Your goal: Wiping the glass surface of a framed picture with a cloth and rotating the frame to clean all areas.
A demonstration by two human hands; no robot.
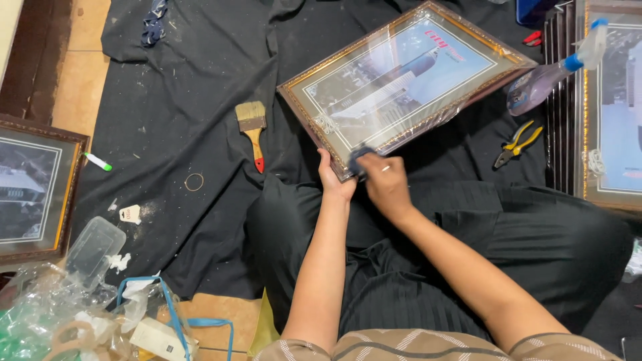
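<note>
Left hand: gripping the near corner of the framed picture, thumb up along the frame edge
Right hand: closed on a small dark cloth, pressed to the frame just beside the left hand
Framed picture: tilted across the lap, running up and away from both hands, wrapped in clear film that wrinkles along the far-right edge
Progress: cloth only at the near corner; judged partway, with the rest of the frame and glass beyond the hands showing no sign either way
Left of the hands: paintbrush with a wooden handle and red tip, near; rubber band further out; marker and another framed picture well apart
Right of the hands: pliers with yellow grips, spray bottle above them, stack of frames at the far edge
Surface: black cloth sheet spread on a tiled floor, dusty with small scraps
Near-left corner: clear plastic wrap and packaging scraps in a heap
</note>
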